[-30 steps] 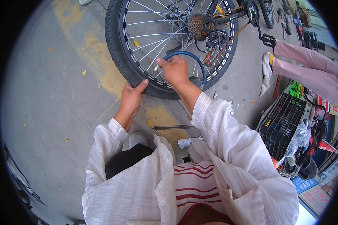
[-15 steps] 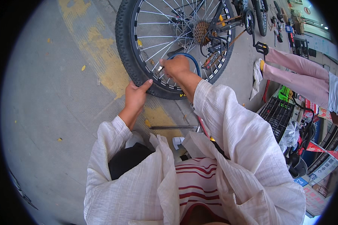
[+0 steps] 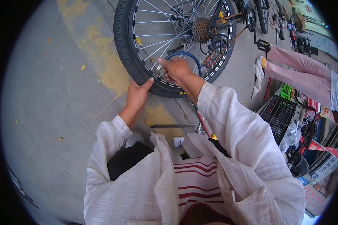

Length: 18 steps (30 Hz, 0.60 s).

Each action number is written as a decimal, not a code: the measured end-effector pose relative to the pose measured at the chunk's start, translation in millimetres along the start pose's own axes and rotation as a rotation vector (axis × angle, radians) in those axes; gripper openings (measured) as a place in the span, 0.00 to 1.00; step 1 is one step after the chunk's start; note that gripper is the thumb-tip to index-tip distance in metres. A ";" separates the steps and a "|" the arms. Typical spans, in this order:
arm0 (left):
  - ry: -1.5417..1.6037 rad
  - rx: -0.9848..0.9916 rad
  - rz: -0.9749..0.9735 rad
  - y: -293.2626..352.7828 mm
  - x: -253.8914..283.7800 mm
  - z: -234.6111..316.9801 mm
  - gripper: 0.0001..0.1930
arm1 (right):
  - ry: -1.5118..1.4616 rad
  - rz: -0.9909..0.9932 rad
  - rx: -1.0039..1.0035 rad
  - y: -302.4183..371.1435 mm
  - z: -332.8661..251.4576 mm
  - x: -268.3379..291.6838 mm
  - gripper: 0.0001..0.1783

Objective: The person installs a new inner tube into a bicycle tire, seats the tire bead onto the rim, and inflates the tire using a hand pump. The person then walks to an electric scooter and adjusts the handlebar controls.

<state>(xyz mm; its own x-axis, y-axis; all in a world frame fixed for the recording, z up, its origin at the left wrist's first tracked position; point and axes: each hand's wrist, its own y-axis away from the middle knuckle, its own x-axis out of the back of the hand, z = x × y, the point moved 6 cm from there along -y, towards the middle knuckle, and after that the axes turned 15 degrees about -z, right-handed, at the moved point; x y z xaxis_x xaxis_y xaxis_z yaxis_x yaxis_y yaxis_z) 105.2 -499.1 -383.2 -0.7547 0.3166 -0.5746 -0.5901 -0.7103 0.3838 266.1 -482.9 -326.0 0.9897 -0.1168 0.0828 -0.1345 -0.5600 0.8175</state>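
A bicycle's rear wheel (image 3: 128, 56) has a knobby black tyre, silver spokes and a rusty sprocket cassette (image 3: 201, 30). My left hand (image 3: 137, 95) is closed round the tyre at its near left side, thumb on top. Inside the rim, my right hand (image 3: 177, 71) pinches the silver end of a blue air hose (image 3: 191, 56) among the spokes near the rim. The hose arches over that hand and drops behind the wrist. Whether its end sits on the valve I cannot tell; the fingers cover it.
Between me and the wheel lie a metal bar frame (image 3: 172, 126) and a red tube (image 3: 202, 125). A person in pink trousers (image 3: 304, 75) stands at the right, near a black crate (image 3: 279, 116) and a pedal (image 3: 263, 45). Tools lie on the ground at the far right.
My right thumb has straightened and lifted slightly on the hose end, and the fingers have shifted. The wheel appears slightly farther left and up. My left hand keeps its grip on the tyre.
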 end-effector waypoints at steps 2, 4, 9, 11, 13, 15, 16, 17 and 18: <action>-0.002 0.005 0.002 0.0 -3.4 2.1 0.16 | -0.012 -0.023 0.008 0.3 2.1 0.0 0.23; 0.011 0.037 0.020 0.4 -8.0 5.1 0.15 | -0.012 -0.049 0.003 0.5 4.5 2.4 0.23; -0.019 0.064 0.023 -1.5 3.4 -1.6 0.16 | 0.057 0.001 0.176 40.0 1.7 34.8 0.25; -0.021 0.115 -0.001 0.7 -0.7 1.0 0.15 | 0.171 0.113 0.207 67.7 20.1 78.8 0.26; -0.052 0.158 0.010 0.5 -5.7 5.6 0.15 | 0.396 0.374 0.188 88.5 76.3 129.8 0.28; -0.054 0.182 0.005 0.0 -11.5 7.6 0.16 | 0.640 0.466 0.035 97.8 153.1 155.4 0.32; -0.042 0.193 -0.005 1.4 -14.2 8.2 0.16 | 0.702 0.366 -0.106 95.2 193.2 158.5 0.36; -0.033 0.196 -0.009 2.3 -13.7 9.7 0.17 | 0.771 0.403 0.056 97.2 205.3 154.2 0.39; -0.044 0.214 -0.007 3.2 -11.7 10.3 0.17 | 0.835 0.439 0.221 102.8 209.9 146.1 0.43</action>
<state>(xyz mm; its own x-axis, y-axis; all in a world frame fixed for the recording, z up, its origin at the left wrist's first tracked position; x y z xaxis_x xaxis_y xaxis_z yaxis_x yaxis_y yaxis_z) 109.2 -498.6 -367.8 -0.7595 0.3518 -0.5471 -0.6392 -0.5595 0.5276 386.6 -729.6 -349.5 0.5534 0.2199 0.8034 -0.4225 -0.7571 0.4983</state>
